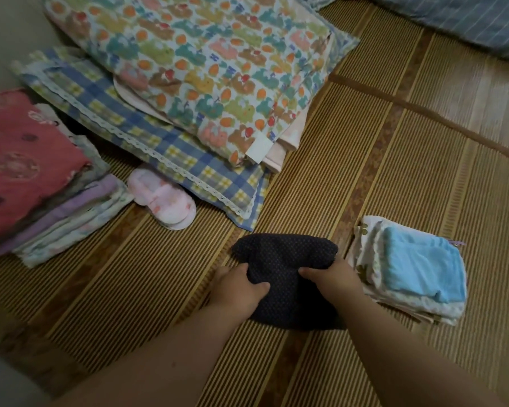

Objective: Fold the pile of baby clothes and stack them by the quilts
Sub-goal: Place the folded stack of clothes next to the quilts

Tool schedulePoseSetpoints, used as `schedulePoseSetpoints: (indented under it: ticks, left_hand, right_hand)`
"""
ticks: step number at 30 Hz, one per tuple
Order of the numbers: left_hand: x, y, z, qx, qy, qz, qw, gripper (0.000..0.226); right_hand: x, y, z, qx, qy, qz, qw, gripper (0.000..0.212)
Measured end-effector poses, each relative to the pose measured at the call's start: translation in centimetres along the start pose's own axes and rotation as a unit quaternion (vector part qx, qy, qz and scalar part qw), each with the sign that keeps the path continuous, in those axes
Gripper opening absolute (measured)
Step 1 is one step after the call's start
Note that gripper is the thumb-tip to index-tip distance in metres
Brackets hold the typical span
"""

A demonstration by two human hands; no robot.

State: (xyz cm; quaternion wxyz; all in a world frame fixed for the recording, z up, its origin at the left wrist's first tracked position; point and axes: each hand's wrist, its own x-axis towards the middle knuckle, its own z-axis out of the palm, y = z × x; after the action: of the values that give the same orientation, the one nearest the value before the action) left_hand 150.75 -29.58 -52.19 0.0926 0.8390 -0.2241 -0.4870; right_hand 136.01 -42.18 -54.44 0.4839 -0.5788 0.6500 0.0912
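At the mat's (394, 177) left edge sits a folded stack topped with a red piece (27, 171). Just right of it a small pink padded item (162, 198) lies against the checked quilt (147, 142), which carries the floral quilt (206, 69). Near the mat's front edge, your left hand (236, 289) pinches the left side of the dark dotted garment (279, 259), and your right hand (332, 277) grips its right side; the cloth rests on the mat between them. Just beside your right hand stands a small folded stack with a light blue piece on top (417, 274). Striped blue bedding (467, 22) fills the far right corner.
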Motion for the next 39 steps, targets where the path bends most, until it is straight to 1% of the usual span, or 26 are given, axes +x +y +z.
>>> schedulePoseSetpoints:
  ticks: [1,2,3,4,5,6,8,9,10,11,14,15,16,18,22,25,27,30,32,34,36,37,38,39]
  left_hand:
    - [0.1,-0.1,0.0,-0.003,-0.003,0.004,1.000,0.067]
    - [0.2,-0.2,-0.1,-0.011,-0.007,0.007,1.000,0.065]
    - [0.2,-0.3,-0.2,-0.030,-0.014,0.008,0.999,0.064]
    - [0.2,-0.3,-0.3,-0.071,-0.025,0.008,0.997,0.064]
    - [0.0,-0.4,-0.6,-0.139,-0.038,0.008,0.990,0.064]
    - [-0.1,-0.5,-0.9,-0.221,-0.051,0.009,0.974,0.063]
    - [-0.9,-0.5,-2.2,-0.378,-0.086,0.002,0.922,0.064]
    - [-1.3,-0.6,-3.0,-0.446,-0.120,-0.010,0.887,0.070]
    - [-1.8,-0.8,-4.0,-0.505,-0.162,-0.024,0.848,0.077]
    - [-2.4,-1.0,-5.1,-0.541,-0.208,-0.032,0.815,0.079]
    - [-4.5,-1.3,-8.3,-0.571,-0.338,-0.034,0.747,0.076]
    - [-5.0,-1.7,-9.4,-0.585,-0.360,-0.031,0.726,0.078]
    - [-5.5,-2.0,-10.2,-0.602,-0.370,-0.026,0.707,0.079]
    - [-6.4,-2.4,-12.1,-0.635,-0.354,0.003,0.687,0.074]
    - [-8.3,-3.6,-16.7,-0.690,-0.280,0.046,0.666,0.053]
    - [-9.6,-5.0,-21.4,-0.711,-0.209,0.084,0.666,0.039]
    - [-10.5,-6.4,-24.9,-0.717,-0.168,0.115,0.667,0.037]
    - [-11.4,-8.9,-29.7,-0.723,-0.117,0.151,0.664,0.036]
    - [-11.4,-11.3,-32.5,-0.729,-0.076,0.162,0.661,0.039]
    - [-10.8,-13.8,-34.7,-0.736,-0.032,0.161,0.657,0.043]
    - [-9.6,-16.4,-36.0,-0.739,0.027,0.130,0.661,0.042]
    - [-8.9,-17.5,-36.3,-0.730,0.063,0.104,0.672,0.041]
    - [-8.1,-18.5,-36.4,-0.704,0.102,0.080,0.698,0.039]
    - [-7.5,-19.1,-36.4,-0.661,0.145,0.058,0.734,0.040]
  right_hand:
    - [-0.2,0.0,-0.2,-0.018,-0.002,-0.017,1.000,0.039]
    - [-0.5,-0.2,-0.4,-0.014,-0.002,-0.037,0.999,0.025]
    - [-1.0,-0.3,-0.8,0.022,-0.015,-0.050,0.998,0.020]
    - [-1.7,-0.7,-1.2,0.073,-0.038,-0.056,0.995,0.021]
    - [-2.6,-1.2,-1.7,0.122,-0.067,-0.059,0.988,0.027]
    - [-3.6,-1.8,-2.3,0.165,-0.098,-0.061,0.979,0.035]
    - [-5.6,-3.6,-3.4,0.238,-0.165,-0.066,0.955,0.052]
    - [-6.5,-4.4,-3.9,0.267,-0.199,-0.067,0.940,0.058]
    - [-7.4,-5.4,-4.4,0.289,-0.232,-0.068,0.926,0.061]
    - [-8.2,-6.5,-4.9,0.305,-0.262,-0.064,0.913,0.061]
    - [-10.7,-10.3,-5.4,0.326,-0.326,-0.069,0.885,0.054]
    - [-11.4,-11.7,-5.3,0.323,-0.335,-0.074,0.882,0.055]
    - [-12.1,-13.0,-5.2,0.320,-0.340,-0.077,0.881,0.057]
    - [-13.5,-15.6,-4.7,0.312,-0.346,-0.082,0.881,0.061]
    - [-15.4,-20.8,-3.8,0.297,-0.339,-0.097,0.888,0.054]
    - [-16.6,-25.0,-2.0,0.273,-0.347,-0.129,0.888,0.058]
    - [-17.4,-28.2,0.1,0.273,-0.374,-0.153,0.873,0.057]
    - [-18.7,-33.0,3.8,0.294,-0.431,-0.154,0.839,0.052]
    - [-19.2,-36.3,6.8,0.294,-0.435,-0.167,0.834,0.046]
    - [-19.3,-39.4,9.8,0.276,-0.388,-0.213,0.853,0.040]
    - [-19.0,-42.0,13.2,0.206,-0.302,-0.274,0.889,0.032]
    - [-18.6,-42.9,15.0,0.140,-0.249,-0.307,0.908,0.031]
    - [-18.0,-43.5,16.6,0.065,-0.194,-0.338,0.919,0.033]
    - [-17.4,-43.8,17.8,0.000,-0.147,-0.358,0.922,0.037]
